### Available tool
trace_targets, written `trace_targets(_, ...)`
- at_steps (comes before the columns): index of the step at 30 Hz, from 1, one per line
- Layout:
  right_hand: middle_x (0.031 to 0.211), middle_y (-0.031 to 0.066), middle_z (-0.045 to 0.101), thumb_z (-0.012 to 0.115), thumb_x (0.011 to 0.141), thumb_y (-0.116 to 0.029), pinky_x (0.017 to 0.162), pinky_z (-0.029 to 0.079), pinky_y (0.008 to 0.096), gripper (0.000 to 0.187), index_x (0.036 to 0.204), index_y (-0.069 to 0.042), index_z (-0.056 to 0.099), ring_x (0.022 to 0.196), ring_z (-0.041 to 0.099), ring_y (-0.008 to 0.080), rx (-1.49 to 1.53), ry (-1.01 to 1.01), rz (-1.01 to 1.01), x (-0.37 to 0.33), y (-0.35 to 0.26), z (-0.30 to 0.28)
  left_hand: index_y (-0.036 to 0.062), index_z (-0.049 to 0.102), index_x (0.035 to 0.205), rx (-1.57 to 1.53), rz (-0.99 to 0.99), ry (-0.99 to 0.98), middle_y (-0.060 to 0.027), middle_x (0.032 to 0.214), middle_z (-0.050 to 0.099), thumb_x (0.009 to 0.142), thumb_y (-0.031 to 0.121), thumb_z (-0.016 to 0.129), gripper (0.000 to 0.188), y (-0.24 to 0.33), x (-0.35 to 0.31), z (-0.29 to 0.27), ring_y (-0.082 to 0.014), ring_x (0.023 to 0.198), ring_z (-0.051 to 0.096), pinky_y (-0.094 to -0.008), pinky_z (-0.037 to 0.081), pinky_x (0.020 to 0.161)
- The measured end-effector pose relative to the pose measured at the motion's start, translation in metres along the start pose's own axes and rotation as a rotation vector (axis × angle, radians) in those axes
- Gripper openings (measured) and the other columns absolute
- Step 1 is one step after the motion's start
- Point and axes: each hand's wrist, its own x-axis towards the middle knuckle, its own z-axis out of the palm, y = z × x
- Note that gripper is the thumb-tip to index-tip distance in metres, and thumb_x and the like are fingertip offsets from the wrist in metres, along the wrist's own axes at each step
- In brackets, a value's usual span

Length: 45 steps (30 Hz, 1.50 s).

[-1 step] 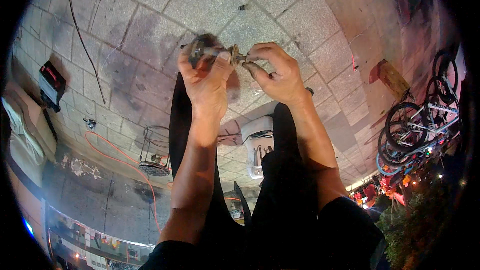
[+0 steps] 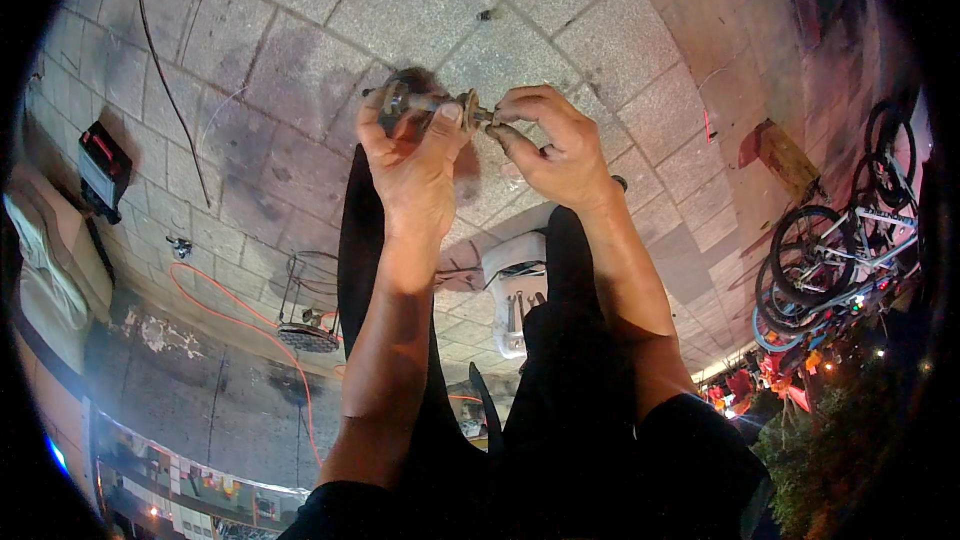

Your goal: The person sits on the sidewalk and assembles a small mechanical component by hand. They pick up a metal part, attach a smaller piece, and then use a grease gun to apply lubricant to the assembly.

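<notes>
A greasy metal wheel hub (image 2: 470,108), as it looks, lies level between my two hands, above the stone paving. My left hand (image 2: 415,180) is closed round its body, thumb along the near side, and covers much of it. A round flange shows on either side of that grip. From the right flange sticks out a thin axle (image 2: 484,116). My right hand (image 2: 562,150) pinches the axle's end between thumb and forefinger, the other fingers curled. Whether a small nut sits in that pinch, I cannot tell. Dark smudges mark the fingertips.
Near my right knee sits a white tray (image 2: 503,325) with wrenches (image 2: 517,308). A floor pump (image 2: 308,336) and an orange hose (image 2: 232,283) lie to the left. Farther left stands a black case (image 2: 104,172). Bicycles (image 2: 825,250) stand at the right, past a wooden block (image 2: 782,158).
</notes>
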Motion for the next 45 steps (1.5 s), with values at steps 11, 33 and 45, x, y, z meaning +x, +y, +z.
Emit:
trace_targets(11, 0.106, 0.0145, 0.070, 0.078, 0.083, -0.002, 0.083, 0.057, 0.0357, 0.025, 0.106, -0.003, 0.067, 0.097, 0.072, 0.0300, 0.011, -0.062, 0.096, -0.007, 0.009, -0.009, 0.0135, 0.037, 0.141, 0.046, -0.017, 0.023, -0.0108, 0.119, 0.062, 0.092, -0.009, 0.071, 0.064, 0.001, 0.000, 0.010, -0.0182, 0.106, 0.063, -0.0361, 0.057, 0.090)
trace_targets(33, 0.095, 0.0046, 0.070, 0.078, 0.088, -0.003, 0.075, 0.054, 0.0272, 0.024, 0.110, -0.001, 0.067, 0.090, 0.067, 0.0110, 0.343, 0.001, 0.462, -0.019, 0.011, -0.007, 0.0119, 0.032, 0.143, 0.142, 0.035, 0.027, -0.0128, 0.114, 0.063, 0.090, -0.011, 0.072, 0.070, -0.005, 0.000, 0.015, -0.0186, 0.099, 0.065, -0.0323, 0.058, 0.083)
trace_targets(45, 0.105, 0.0118, 0.073, 0.075, 0.082, 0.008, 0.087, 0.056, 0.0314, 0.027, 0.107, -0.001, 0.070, 0.100, 0.071, 0.0209, 0.051, 0.044, 0.112, -0.016, 0.009, -0.006, 0.0108, 0.032, 0.142, 0.195, -0.002, 0.043, -0.0129, 0.113, 0.063, 0.089, -0.010, 0.073, 0.070, -0.003, 0.000, 0.022, -0.0186, 0.098, 0.065, -0.0326, 0.058, 0.082)
